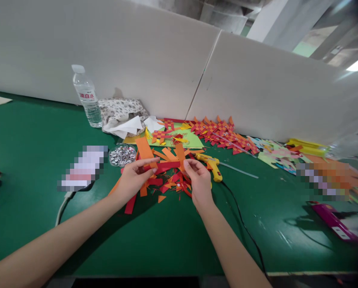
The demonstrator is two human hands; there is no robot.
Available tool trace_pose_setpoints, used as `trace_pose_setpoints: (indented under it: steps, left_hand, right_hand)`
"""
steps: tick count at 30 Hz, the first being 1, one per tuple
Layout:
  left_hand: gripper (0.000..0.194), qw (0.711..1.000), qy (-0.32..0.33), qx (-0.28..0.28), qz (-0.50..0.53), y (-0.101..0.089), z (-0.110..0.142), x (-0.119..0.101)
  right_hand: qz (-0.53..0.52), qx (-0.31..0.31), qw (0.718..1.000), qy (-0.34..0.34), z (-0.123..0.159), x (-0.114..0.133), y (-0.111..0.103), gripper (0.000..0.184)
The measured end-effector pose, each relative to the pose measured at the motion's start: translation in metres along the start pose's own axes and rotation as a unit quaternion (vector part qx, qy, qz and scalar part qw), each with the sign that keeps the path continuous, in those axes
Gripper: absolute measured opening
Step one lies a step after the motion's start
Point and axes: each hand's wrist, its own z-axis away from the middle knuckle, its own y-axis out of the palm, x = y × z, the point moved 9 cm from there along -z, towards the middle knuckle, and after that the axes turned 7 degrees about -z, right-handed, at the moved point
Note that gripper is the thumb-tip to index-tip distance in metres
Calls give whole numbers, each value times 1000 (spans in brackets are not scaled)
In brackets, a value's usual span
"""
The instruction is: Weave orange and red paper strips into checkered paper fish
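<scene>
My left hand [133, 178] pinches one end of a red paper strip [168, 165], along with a bit of orange paper at the fingertips. My right hand [199, 182] is closed on an orange paper strip [180, 153], which stands up across the red strip's other end. A wider orange strip [144, 149] rises just behind my left fingers; whether they hold it I cannot tell. Below both hands lies a heap of red and orange paper scraps [167, 186]. Right of my right hand lies a yellow glue gun [212, 165] with a clear glue stick in it.
Woven paper fish [215, 130] lie along the partition. On the left are a dish of googly eyes [122, 155], a phone [84, 168], a water bottle [88, 98] and a tissue pack [121, 114]. The glue gun's black cord [242, 224] runs to the front edge. A purple power strip [332, 220] lies right.
</scene>
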Motion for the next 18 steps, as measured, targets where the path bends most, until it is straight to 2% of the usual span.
trace_pose_setpoints:
  steps: [18]
  left_hand:
    - [34,1000,12,2,-24,0,-1,-1]
  right_hand:
    - [70,10,995,-66,7,18,4,21]
